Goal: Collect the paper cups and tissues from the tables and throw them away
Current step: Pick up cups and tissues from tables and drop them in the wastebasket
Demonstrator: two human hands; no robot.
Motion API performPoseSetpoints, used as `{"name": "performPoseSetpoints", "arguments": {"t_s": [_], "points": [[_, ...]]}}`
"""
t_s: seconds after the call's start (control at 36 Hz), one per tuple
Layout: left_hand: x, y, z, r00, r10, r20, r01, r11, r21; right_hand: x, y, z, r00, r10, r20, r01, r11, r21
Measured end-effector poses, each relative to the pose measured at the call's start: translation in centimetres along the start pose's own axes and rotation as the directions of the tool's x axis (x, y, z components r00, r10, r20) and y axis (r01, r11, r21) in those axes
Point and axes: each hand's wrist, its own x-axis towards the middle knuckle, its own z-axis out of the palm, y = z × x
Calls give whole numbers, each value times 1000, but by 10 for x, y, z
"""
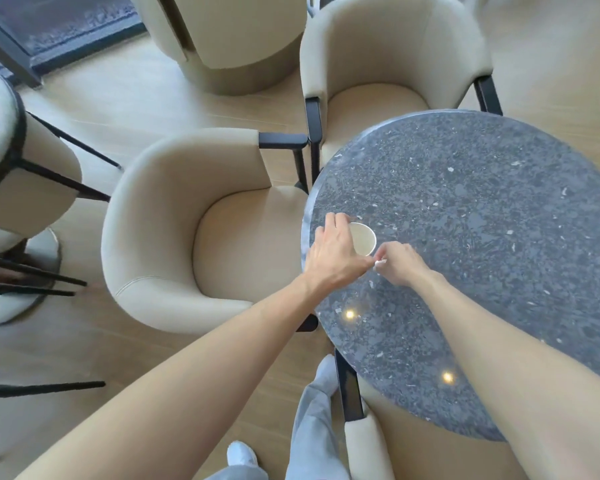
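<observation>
at centre frame, near the left edge of the round dark speckled table, both hands meet at a paper cup. cup stands upright on the table, mouth open toward the camera, inside looks pale and empty as far as can be seen. left hand curls around the cup's left side, fingers over the far rim, thumb toward the near rim; hand closed on the cup. right hand sits just right of and below the cup, fingers pinched narrow on a small white tissue scrap; scrap is at the cup's near rim, touching or just beside it, cannot tell which. thumb tips of the two hands nearly meet there.

left of the table, a beige chair with dark arm rests, seat tucked partly under the table edge. second beige chair at upper centre, also against the table. wood floor at upper left. two bright light reflections on the table's lower part.
</observation>
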Motion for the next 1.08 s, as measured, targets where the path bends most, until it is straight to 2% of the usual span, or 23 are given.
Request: {"name": "performPoseSetpoints", "arguments": {"t_s": [0.22,0.36,0.58,0.72,0.86,1.08], "points": [[-50,-57,-47,995,15,-96,-16,1000,-17,-39,-75,5,996,-71,-53,79,984,162],[-98,-116,-86,985,-45,-164,37,998,-56,-72,-142,29,987,-146,-64,157,955,252],[-220,-232,-163,926,-196,-322,133,969,-208,-160,-289,114,935,-351,-49,353,906,234],[-319,-319,-200,847,-319,-425,215,937,-276,-226,-385,201,869,-486,87,462,863,204],[-415,-402,-237,709,-468,-528,324,881,-345,-296,-473,285,771,-602,206,561,796,226],[-527,-490,-276,526,-594,-608,406,804,-435,-384,-573,381,605,-713,356,709,685,167]]}}
